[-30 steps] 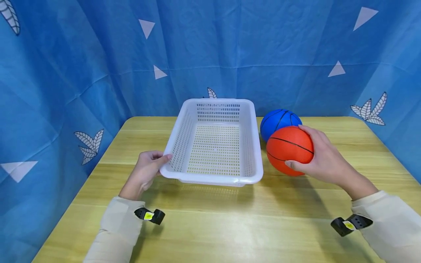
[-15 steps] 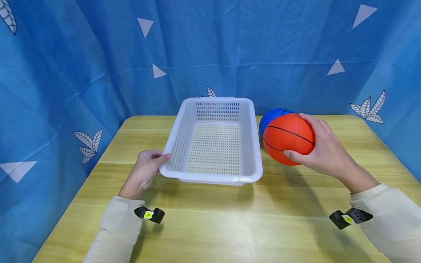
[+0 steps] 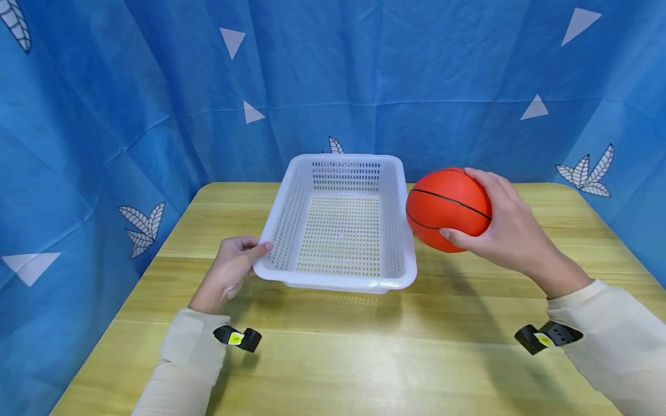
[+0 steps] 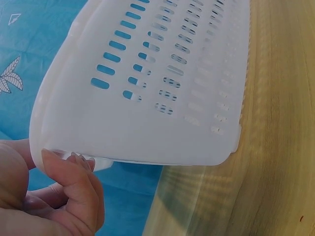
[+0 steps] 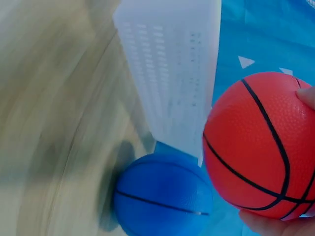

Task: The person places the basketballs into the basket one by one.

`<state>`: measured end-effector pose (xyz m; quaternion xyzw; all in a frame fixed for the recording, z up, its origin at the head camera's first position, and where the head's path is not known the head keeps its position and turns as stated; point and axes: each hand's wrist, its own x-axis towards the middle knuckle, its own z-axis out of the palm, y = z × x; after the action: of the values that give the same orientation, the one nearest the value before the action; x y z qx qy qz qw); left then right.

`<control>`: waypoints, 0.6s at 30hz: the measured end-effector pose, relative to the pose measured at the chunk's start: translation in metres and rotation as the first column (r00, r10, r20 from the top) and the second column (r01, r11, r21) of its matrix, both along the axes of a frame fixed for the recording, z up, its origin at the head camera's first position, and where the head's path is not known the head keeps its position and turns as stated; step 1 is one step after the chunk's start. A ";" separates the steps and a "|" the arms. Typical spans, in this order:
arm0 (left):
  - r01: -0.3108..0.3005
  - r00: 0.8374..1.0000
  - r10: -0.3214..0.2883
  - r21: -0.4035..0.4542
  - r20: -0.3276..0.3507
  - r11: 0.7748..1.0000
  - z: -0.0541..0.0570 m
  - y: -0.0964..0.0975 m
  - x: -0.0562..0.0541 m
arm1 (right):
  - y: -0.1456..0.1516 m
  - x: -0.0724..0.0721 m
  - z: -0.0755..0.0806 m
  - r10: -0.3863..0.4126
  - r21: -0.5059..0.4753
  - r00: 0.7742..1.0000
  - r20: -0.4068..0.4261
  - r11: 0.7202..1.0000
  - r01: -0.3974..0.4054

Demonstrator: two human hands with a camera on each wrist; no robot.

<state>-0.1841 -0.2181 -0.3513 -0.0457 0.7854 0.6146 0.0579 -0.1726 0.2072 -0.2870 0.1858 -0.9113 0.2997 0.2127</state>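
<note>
A white plastic basket (image 3: 338, 281) with slotted walls stands on the wooden table. My left hand (image 3: 235, 267) pinches its rim at the near left corner, thumb over the top; the left wrist view shows curled fingers (image 4: 74, 182) under that rim. To the right of the basket, my right hand (image 3: 512, 228) grips a red basketball (image 3: 448, 209) with black lines, raised off the table. In the right wrist view a blue basketball (image 5: 162, 196) rests on the table beside the basket's wall (image 5: 167, 73). The red ball hides it in the head view.
The light wooden table (image 3: 333, 358) spreads out in front of the basket. Behind it and along both sides hangs a blue curtain (image 3: 322, 75) with white triangles and leaf prints. Each sleeved forearm wears a black strap (image 3: 237, 338) with a small camera.
My right hand has lifted the red basketball up and slightly left, toward the basket, so it now covers the blue ball in the head view. The left hand and basket have stayed put.
</note>
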 end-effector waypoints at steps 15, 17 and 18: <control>0.011 1.000 -0.012 0.018 0.006 1.000 0.002 0.001 0.001 | -0.044 -0.007 0.009 0.140 0.059 0.990 -0.004 0.989 -0.139; 0.016 1.000 -0.016 0.024 0.003 1.000 0.002 0.001 0.001 | -0.051 -0.007 0.011 0.153 0.077 0.988 0.003 0.985 -0.153; 0.016 1.000 -0.016 0.025 0.002 1.000 0.002 0.000 0.001 | -0.054 -0.008 0.011 0.161 0.086 0.987 0.006 0.983 -0.161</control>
<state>-0.1828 -0.2178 -0.3492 -0.0393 0.7780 0.6238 0.0641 -0.1807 0.1529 -0.2758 0.2680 -0.9053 0.2762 0.1799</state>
